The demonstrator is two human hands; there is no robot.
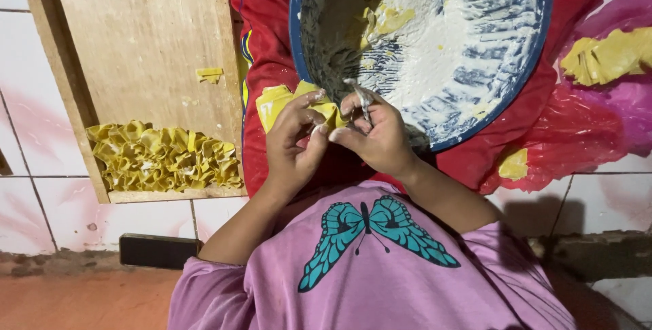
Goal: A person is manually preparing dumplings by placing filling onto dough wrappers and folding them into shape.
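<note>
Head view, looking down: my left hand [293, 141] and right hand [375, 134] meet at centre frame, fingertips pinched shut together on a yellow wrapper [331, 114]. My right hand also grips a small metal spoon [360, 99] between thumb and fingers. I judge the wrapper thin, soft, light and easily torn, so it is best held gently by its edges, not its middle. At one o'clock sits a big blue-rimmed bowl [536, 38], smeared with pale filling. At nine o'clock, a wooden board [142, 38] carries a heap of folded dumplings [163, 157]. At three o'clock, spare wrappers [608, 55] lie on a pink plastic bag [631, 109]. Red cloth [261, 31] lies under the bowl.
</note>
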